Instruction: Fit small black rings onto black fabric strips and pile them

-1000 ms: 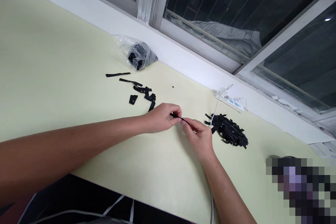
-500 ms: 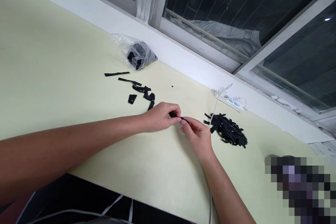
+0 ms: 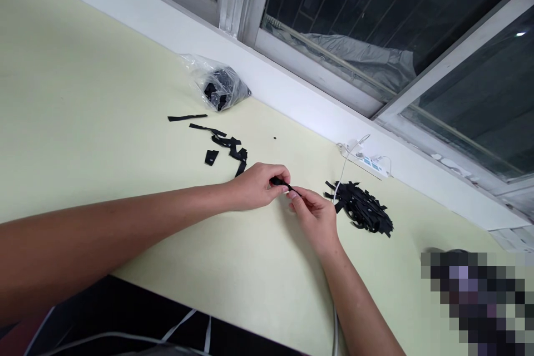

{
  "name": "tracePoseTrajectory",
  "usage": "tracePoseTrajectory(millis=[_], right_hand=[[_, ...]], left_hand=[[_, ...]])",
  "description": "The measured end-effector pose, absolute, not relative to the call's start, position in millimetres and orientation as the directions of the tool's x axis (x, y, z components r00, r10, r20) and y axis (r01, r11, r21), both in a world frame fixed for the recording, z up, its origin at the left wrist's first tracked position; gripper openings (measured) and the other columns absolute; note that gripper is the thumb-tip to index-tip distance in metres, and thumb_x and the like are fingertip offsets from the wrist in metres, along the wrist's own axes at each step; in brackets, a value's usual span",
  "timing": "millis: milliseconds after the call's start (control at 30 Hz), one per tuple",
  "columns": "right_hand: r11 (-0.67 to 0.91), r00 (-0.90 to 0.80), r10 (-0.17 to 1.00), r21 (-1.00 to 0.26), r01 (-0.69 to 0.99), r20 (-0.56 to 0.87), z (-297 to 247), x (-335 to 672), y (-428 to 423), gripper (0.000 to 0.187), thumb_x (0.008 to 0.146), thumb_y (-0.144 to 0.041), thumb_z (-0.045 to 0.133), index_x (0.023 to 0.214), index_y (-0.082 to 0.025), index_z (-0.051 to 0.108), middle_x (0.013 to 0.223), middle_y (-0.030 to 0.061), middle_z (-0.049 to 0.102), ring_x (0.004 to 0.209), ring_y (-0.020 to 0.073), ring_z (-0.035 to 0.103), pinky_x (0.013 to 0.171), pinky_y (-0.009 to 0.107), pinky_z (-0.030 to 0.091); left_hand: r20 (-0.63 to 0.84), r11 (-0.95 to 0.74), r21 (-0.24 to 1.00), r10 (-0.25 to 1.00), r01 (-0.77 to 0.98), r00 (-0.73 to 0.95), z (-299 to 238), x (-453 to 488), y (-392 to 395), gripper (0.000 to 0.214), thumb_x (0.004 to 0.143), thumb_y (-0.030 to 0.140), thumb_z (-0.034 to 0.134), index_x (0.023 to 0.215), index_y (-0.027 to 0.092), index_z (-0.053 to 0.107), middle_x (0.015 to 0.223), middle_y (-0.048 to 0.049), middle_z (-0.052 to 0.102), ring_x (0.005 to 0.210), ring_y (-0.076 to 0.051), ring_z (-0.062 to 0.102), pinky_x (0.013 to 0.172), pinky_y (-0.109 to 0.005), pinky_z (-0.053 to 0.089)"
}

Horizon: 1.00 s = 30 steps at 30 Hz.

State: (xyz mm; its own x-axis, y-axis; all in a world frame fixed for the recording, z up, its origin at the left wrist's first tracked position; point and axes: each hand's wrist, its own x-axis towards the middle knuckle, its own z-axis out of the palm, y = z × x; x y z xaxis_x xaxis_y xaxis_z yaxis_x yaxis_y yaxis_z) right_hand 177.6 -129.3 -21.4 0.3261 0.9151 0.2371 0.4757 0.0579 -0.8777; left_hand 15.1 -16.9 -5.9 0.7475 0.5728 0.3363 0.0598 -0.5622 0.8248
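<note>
My left hand (image 3: 256, 184) and my right hand (image 3: 315, 216) meet over the pale yellow table (image 3: 83, 100), both pinching one small black strip (image 3: 281, 182) between their fingertips. A heap of black strips (image 3: 364, 208) lies just right of my right hand. Behind my left hand, a few loose black strips (image 3: 227, 143) are scattered on the table, with one small black piece (image 3: 211, 157) set apart.
A clear plastic bag (image 3: 219, 86) holding black pieces rests by the white window ledge. A white power strip (image 3: 367, 160) sits against the ledge, and its white cable (image 3: 342, 172) runs toward me. A blurred dark object (image 3: 475, 300) is at the lower right.
Both hands have stayed in place, with only small finger movements on the black strip.
</note>
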Motion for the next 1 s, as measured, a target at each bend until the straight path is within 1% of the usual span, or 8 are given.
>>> tracePoseTrajectory(millis=[267,400,567,800,1000], right_hand=[[0.031,0.338,0.922,-0.906,0.421,0.188,-22.2,177.1,-128.8,0.032,0.085,-0.045,0.066,0.104,-0.022,0.075,0.090,0.0059,0.073,0.070,0.0173,0.066,0.066,0.031,0.055],[0.048,0.323,0.926,-0.909,0.415,0.196,-20.4,175.3,-128.9,0.029,0.086,-0.044,0.065,0.102,-0.022,0.074,0.090,0.0052,0.073,0.069,0.0161,0.065,0.065,0.030,0.054],[0.042,0.327,0.924,-0.904,0.426,0.198,-20.4,175.4,-129.3,0.029,0.087,-0.044,0.064,0.102,-0.022,0.075,0.091,0.0053,0.073,0.069,0.0160,0.066,0.065,0.029,0.054],[0.039,0.337,0.918,-0.893,0.449,0.209,-20.4,175.8,-129.0,0.030,0.087,-0.044,0.064,0.103,-0.021,0.075,0.092,0.0067,0.074,0.069,0.0166,0.066,0.064,0.029,0.053],[0.045,0.335,0.917,-0.890,0.454,0.217,-21.4,175.6,-129.1,0.030,0.087,-0.044,0.064,0.104,-0.022,0.075,0.093,0.0063,0.074,0.070,0.0171,0.067,0.066,0.031,0.054]], left_hand=[[0.332,-0.551,0.833,0.565,0.046,0.756,-5.5,14.5,-17.1,0.006,0.084,0.023,0.059,0.084,0.020,0.063,0.082,0.0004,0.066,0.075,-0.014,0.058,0.065,-0.027,0.043],[0.332,-0.553,0.831,0.566,0.049,0.755,-5.0,14.2,-17.3,0.004,0.083,0.022,0.059,0.082,0.020,0.062,0.081,0.0010,0.065,0.074,-0.013,0.057,0.062,-0.026,0.041],[0.342,-0.565,0.823,0.573,0.057,0.745,-3.7,14.2,-18.5,0.005,0.085,0.023,0.058,0.082,0.020,0.060,0.080,0.0012,0.064,0.073,-0.013,0.056,0.061,-0.027,0.040],[0.350,-0.566,0.822,0.593,0.066,0.725,-5.1,14.7,-18.3,0.006,0.086,0.024,0.058,0.089,0.020,0.062,0.084,0.0001,0.066,0.075,-0.013,0.058,0.066,-0.028,0.043],[0.363,-0.583,0.809,0.589,0.069,0.721,-6.1,15.3,-17.4,0.007,0.086,0.024,0.058,0.087,0.020,0.064,0.084,-0.0005,0.066,0.073,-0.013,0.058,0.066,-0.028,0.044]])
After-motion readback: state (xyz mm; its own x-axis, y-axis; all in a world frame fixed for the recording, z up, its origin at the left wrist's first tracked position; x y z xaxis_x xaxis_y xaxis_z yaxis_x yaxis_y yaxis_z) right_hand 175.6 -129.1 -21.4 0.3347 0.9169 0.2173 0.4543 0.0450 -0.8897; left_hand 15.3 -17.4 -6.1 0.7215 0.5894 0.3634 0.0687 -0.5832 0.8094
